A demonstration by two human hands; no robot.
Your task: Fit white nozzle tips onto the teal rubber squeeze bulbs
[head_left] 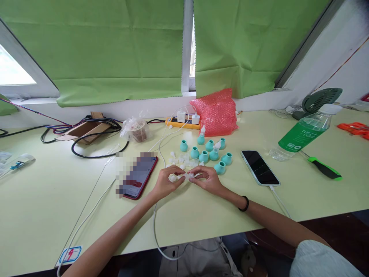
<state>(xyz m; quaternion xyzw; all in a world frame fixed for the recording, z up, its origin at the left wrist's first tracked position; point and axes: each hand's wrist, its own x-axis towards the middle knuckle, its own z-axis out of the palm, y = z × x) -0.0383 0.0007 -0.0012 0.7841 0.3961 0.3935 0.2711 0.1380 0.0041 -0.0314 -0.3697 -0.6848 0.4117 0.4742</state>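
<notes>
My left hand (168,181) and my right hand (209,181) meet above the near side of the table, fingertips pinching a small translucent white plastic piece (188,176) between them. Its exact kind is too small to make out. Just beyond my fingers lie several loose translucent plastic pieces (184,157). Several teal bulbs (203,156) with open necks stand or lie behind and to the right. Two or so of them carry a whitish translucent tip, such as the tipped bulb (201,139) at the back.
To the left lies a phone in a red case (141,179); to the right, a charging phone (261,168). A white cable (155,223) runs beside my left arm. Farther off are a power strip (173,122), red bubble wrap (216,115), a tilted bottle (302,134) and a screwdriver (324,168).
</notes>
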